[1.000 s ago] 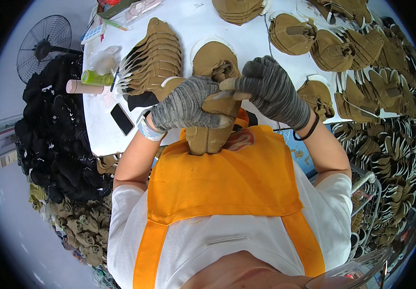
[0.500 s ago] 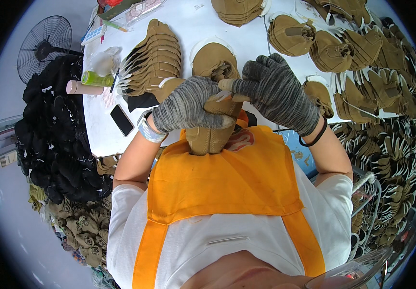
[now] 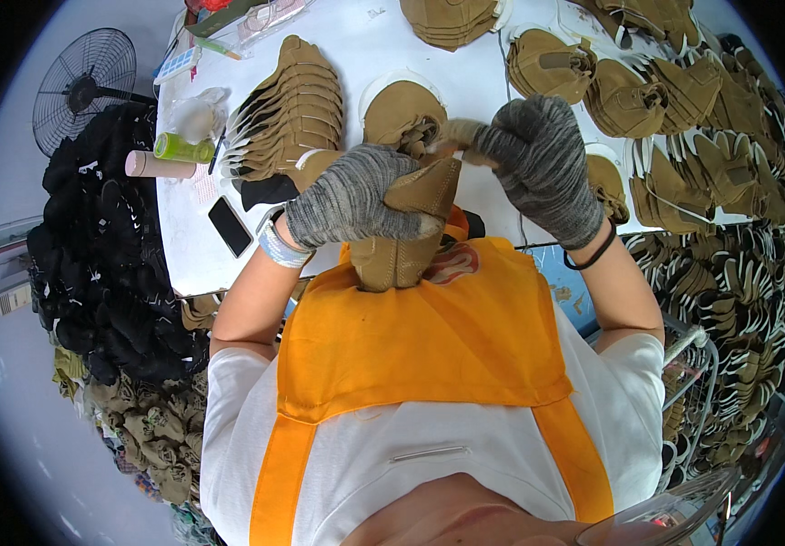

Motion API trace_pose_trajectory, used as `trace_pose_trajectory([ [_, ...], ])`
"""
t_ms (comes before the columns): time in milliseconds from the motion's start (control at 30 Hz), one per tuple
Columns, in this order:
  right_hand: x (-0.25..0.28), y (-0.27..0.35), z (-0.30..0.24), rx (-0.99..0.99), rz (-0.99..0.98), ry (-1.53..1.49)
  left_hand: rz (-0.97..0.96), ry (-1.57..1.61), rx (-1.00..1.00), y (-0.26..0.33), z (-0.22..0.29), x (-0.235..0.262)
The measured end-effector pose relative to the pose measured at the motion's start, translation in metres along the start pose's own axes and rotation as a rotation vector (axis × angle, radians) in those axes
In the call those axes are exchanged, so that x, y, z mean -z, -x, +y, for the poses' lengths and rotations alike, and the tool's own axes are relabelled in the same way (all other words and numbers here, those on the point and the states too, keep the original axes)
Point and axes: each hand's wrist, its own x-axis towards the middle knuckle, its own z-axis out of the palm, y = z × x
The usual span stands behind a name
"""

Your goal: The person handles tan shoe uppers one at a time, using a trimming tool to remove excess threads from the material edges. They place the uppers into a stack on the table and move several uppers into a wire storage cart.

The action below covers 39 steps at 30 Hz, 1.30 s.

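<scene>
My left hand (image 3: 345, 200), in a grey knitted glove, grips a brown shoe upper (image 3: 397, 257) against the front of my orange apron. Its thumb lies across the upper, and the palm covers part of it. My right hand (image 3: 543, 173), gloved alike, is raised just right of the upper's top edge. Thumb and forefinger are pinched together and slightly blurred; what they hold, if anything, is too small to make out. Directly beyond, a brown upper with a white edge (image 3: 402, 102) lies on the table, partly hidden by the raised piece.
A fanned stack of brown uppers (image 3: 292, 105) stands left on the white table (image 3: 474, 86). Near it lie a phone (image 3: 229, 226), a green bottle (image 3: 183, 148) and a pink bottle (image 3: 151, 166). More piles of uppers (image 3: 624, 98) line the right. A fan (image 3: 85, 91) stands far left.
My right hand has pulled away from the upper, up and to the right, fingers still pinched. The top flap of the upper now stands more upright in my left hand, which stays put.
</scene>
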Motion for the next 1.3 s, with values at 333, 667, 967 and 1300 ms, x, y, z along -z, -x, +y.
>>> trace_pose_trajectory([
  [333, -0.001, 0.000, -0.025, 0.003, -0.234, 0.090, -0.060, 0.044, 0.036, -0.004, -0.012, -0.006],
  [667, -0.002, -0.002, -0.010, -0.009, -0.088, -0.068, -0.034, -0.028, -0.013, -0.002, 0.006, 0.002],
  [967, 0.009, -0.003, -0.025, -0.018, -0.344, 0.065, -0.097, 0.039, 0.062, -0.003, -0.002, -0.002],
  [1300, -0.027, 0.013, -0.018, -0.079, 0.008, -0.413, -0.062, 0.054, 0.015, -0.002, -0.001, -0.004],
])
